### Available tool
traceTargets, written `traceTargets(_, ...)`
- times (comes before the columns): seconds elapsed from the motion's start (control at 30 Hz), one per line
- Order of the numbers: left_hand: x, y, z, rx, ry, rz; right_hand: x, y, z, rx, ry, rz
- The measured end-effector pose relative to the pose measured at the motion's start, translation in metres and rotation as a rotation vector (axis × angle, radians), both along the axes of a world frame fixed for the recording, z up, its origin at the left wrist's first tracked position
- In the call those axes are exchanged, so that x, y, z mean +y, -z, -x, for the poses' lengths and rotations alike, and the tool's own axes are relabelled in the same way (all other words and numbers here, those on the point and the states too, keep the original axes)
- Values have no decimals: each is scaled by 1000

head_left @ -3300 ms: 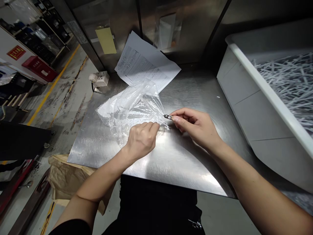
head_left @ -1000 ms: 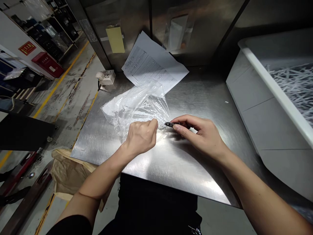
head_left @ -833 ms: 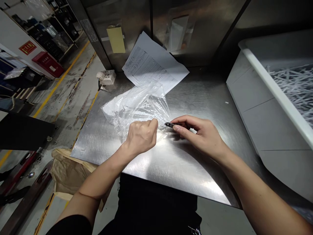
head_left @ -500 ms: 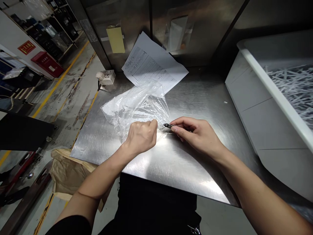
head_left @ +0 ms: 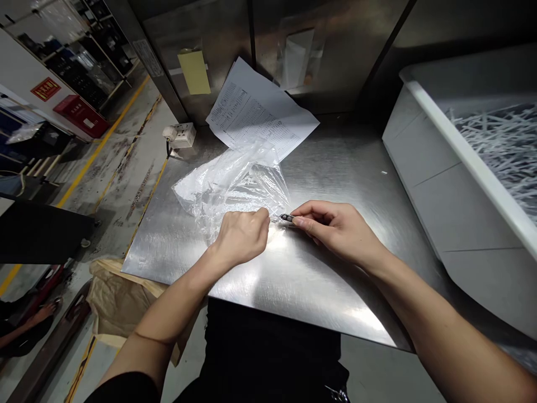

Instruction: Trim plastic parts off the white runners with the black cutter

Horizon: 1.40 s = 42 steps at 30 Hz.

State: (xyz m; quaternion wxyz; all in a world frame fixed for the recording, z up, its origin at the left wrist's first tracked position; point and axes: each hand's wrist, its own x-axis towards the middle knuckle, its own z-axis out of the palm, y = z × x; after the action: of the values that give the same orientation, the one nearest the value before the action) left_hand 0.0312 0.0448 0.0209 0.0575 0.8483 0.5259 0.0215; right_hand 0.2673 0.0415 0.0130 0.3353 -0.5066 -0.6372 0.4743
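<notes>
My left hand is closed in a fist at the near edge of a crumpled clear plastic bag. Its fingertips are turned away, so what they hold is hidden. Between thumb and fingers of my right hand is a small dark clipper-like tool, its tip pointing left. A tiny pale piece shows between that tip and my left fist, too small to name. Both hands are just above the steel table.
Printed sheets lie behind the bag, near a white power socket. To the right stands a white bin of thin white strips. An open brown paper bag is below the table's left edge. Another person's arm shows at lower left.
The view has shifted slightly. My hands hold nearly the same pose, with the tool turned a little between my right fingers. At lower left, another person's arm has come into view.
</notes>
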Motion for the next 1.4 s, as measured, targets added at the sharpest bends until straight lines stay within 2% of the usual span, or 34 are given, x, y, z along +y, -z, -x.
traceTargets(0.3, 0, -1, 0, -36, 3, 11, 1, -3, 0, 23, 0, 14)
traceTargets(0.6, -1, 0, 1, -113, 28, -61, 4, -3, -1, 192, -44, 148)
traceTargets(0.8, -2, -1, 3, -131, 65, -100, 3, -4, 1, 182, 34, 37)
traceTargets(1.07, -5, 7, -1, -257, 322, -343, 0, -2, 2, 132, 139, -138)
traceTargets(1.27, -5, 10, -1, -263, 348, -406, -1, -3, 2, 63, 131, -175)
traceTargets(1.4, -4, 10, -1, -219, 355, -396, -1, -2, 1, 29, 120, -184)
